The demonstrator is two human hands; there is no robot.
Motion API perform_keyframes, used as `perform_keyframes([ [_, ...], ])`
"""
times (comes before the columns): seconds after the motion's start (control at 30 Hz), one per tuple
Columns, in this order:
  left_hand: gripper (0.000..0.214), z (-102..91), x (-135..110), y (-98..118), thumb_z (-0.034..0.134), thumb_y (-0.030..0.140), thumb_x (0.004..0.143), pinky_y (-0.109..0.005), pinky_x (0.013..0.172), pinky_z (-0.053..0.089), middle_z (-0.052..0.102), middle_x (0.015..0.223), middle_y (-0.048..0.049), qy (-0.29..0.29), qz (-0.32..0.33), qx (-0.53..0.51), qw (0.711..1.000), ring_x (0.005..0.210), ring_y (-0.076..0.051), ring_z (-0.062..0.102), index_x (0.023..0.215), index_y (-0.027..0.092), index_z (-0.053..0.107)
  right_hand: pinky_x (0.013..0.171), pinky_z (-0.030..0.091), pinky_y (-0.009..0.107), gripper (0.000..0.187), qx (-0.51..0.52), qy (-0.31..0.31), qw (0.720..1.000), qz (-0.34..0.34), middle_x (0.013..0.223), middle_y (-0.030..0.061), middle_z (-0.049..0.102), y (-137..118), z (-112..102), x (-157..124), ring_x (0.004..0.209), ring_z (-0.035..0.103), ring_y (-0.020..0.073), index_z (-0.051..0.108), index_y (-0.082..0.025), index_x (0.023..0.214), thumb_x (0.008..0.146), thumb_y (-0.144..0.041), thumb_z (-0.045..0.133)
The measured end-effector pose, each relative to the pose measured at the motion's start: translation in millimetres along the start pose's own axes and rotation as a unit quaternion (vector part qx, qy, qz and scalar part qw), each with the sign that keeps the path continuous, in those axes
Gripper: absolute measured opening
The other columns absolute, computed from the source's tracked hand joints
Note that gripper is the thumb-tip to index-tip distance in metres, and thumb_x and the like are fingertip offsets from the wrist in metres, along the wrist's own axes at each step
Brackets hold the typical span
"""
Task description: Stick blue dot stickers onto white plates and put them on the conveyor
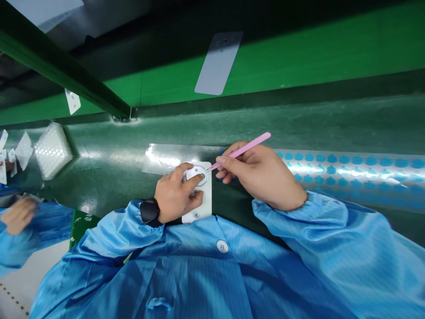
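From here, the right hand [270, 177] clamps pink tweezers [250, 145] between its fingers, the tip working at a dark-edged plate [190, 173] that the left hand [175, 195], fingers apart, steadies on a white panel [207, 199] atop the worktop [109, 155], seemingly calling for delicate edge control.

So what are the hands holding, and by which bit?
The right hand holds the pink tweezers partway along, nearer the tips, leaving the other end free. The left hand touches the white plate; I can't tell whether it grips it.
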State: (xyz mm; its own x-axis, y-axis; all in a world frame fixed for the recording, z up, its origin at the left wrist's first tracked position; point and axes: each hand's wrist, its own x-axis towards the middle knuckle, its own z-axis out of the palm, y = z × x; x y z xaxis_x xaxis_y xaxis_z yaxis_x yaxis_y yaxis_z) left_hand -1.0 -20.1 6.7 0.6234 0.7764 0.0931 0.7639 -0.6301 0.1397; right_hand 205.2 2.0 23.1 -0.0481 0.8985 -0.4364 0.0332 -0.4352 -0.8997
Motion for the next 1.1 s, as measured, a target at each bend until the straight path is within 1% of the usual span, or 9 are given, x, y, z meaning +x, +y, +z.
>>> perform_keyframes([
  [0.2, 0.023, 1.4, -1, 0, 0.058, 0.034, 0.083, -0.028, 0.067, 0.055, 0.054, 0.122, -0.0067, 0.006, 0.000, -0.014, 1.000, 0.069, -0.010, 0.058, 0.101, 0.025, 0.069, 0.044, 0.051, 0.024, 0.025, -0.009, -0.008, 1.000, -0.015, 0.060, 0.0037, 0.068, 2, -1, 1, 0.050, 0.063, 0.0145, 0.062, -0.019, 0.071, 0.078, -0.040, 0.074],
  [0.4, 0.026, 0.9, -1, 1, 0.059, 0.032, 0.082, -0.030, 0.069, 0.054, 0.050, 0.126, -0.0075, -0.018, -0.012, -0.018, 1.000, 0.075, -0.013, 0.059, 0.106, 0.026, 0.066, 0.045, 0.050, 0.023, 0.023, 0.001, -0.010, 1.000, -0.008, 0.060, 0.0034, 0.068, 6, -2, 2, 0.051, 0.063, 0.0146, 0.061, -0.019, 0.073, 0.079, -0.038, 0.074],
  [0.5, 0.026, -3.9, 2, 3, 0.062, 0.031, 0.080, -0.036, 0.078, 0.053, 0.046, 0.130, -0.0090, -0.043, -0.023, -0.039, 0.998, 0.087, -0.018, 0.058, 0.106, 0.025, 0.065, 0.045, 0.050, 0.024, 0.030, 0.021, -0.016, 1.000, -0.012, 0.061, 0.0036, 0.069, 9, -2, 4, 0.051, 0.063, 0.0146, 0.061, -0.019, 0.073, 0.074, -0.045, 0.076],
  [0.6, 0.041, -12.0, 9, 4, 0.075, 0.038, 0.071, -0.047, 0.091, 0.047, 0.044, 0.131, -0.0140, -0.086, -0.041, -0.063, 0.993, 0.104, -0.028, 0.052, 0.106, 0.020, 0.062, 0.045, 0.050, 0.024, 0.040, 0.060, -0.030, 0.998, -0.015, 0.059, 0.0033, 0.068, 12, -1, 6, 0.048, 0.061, 0.0137, 0.061, -0.018, 0.072, 0.067, -0.053, 0.078],
  [0.7, 0.061, -18.8, 18, 7, 0.086, 0.045, 0.058, -0.051, 0.091, 0.044, 0.046, 0.126, -0.0150, -0.142, -0.059, -0.082, 0.985, 0.113, -0.034, 0.045, 0.107, 0.019, 0.059, 0.044, 0.049, 0.023, 0.047, 0.101, -0.045, 0.994, -0.009, 0.055, 0.0023, 0.065, 11, 0, 7, 0.046, 0.059, 0.0126, 0.060, -0.017, 0.070, 0.060, -0.059, 0.080],
  [0.8, 0.068, -21.0, 24, 12, 0.090, 0.043, 0.050, -0.050, 0.089, 0.045, 0.050, 0.117, -0.0117, -0.180, -0.082, -0.090, 0.976, 0.112, -0.034, 0.045, 0.105, 0.020, 0.057, 0.044, 0.048, 0.022, 0.050, 0.147, -0.046, 0.988, 0.003, 0.054, 0.0014, 0.064, 8, 0, 7, 0.048, 0.060, 0.0121, 0.059, -0.017, 0.067, 0.053, -0.059, 0.083],
  [0.87, 0.064, -22.4, 24, 14, 0.091, 0.036, 0.048, -0.046, 0.088, 0.047, 0.051, 0.112, -0.0087, -0.182, -0.108, -0.116, 0.970, 0.108, -0.032, 0.050, 0.100, 0.020, 0.057, 0.043, 0.047, 0.021, 0.050, 0.176, -0.049, 0.983, 0.005, 0.054, 0.0006, 0.064, 6, -2, 7, 0.048, 0.060, 0.0120, 0.058, -0.017, 0.067, 0.052, -0.056, 0.085],
  [1.0, 0.043, -38.8, 29, 5, 0.081, 0.017, 0.061, -0.028, 0.068, 0.051, 0.052, 0.105, -0.0010, -0.163, -0.147, -0.185, 0.958, 0.075, -0.014, 0.060, 0.094, 0.022, 0.055, 0.041, 0.046, 0.020, 0.045, 0.223, -0.080, 0.971, 0.000, 0.052, 0.0003, 0.063, 7, -6, 9, 0.044, 0.058, 0.0106, 0.058, -0.017, 0.066, 0.056, -0.051, 0.085],
  [1.1, 0.032, -63.2, 60, -15, 0.075, 0.015, 0.066, -0.026, 0.074, 0.050, 0.054, 0.098, 0.0017, -0.129, -0.126, -0.185, 0.966, 0.079, -0.013, 0.059, 0.091, 0.022, 0.055, 0.040, 0.044, 0.019, 0.043, 0.257, -0.100, 0.961, -0.004, 0.049, 0.0011, 0.063, 9, -10, 11, 0.041, 0.055, 0.0097, 0.058, -0.017, 0.063, 0.056, -0.050, 0.086],
])
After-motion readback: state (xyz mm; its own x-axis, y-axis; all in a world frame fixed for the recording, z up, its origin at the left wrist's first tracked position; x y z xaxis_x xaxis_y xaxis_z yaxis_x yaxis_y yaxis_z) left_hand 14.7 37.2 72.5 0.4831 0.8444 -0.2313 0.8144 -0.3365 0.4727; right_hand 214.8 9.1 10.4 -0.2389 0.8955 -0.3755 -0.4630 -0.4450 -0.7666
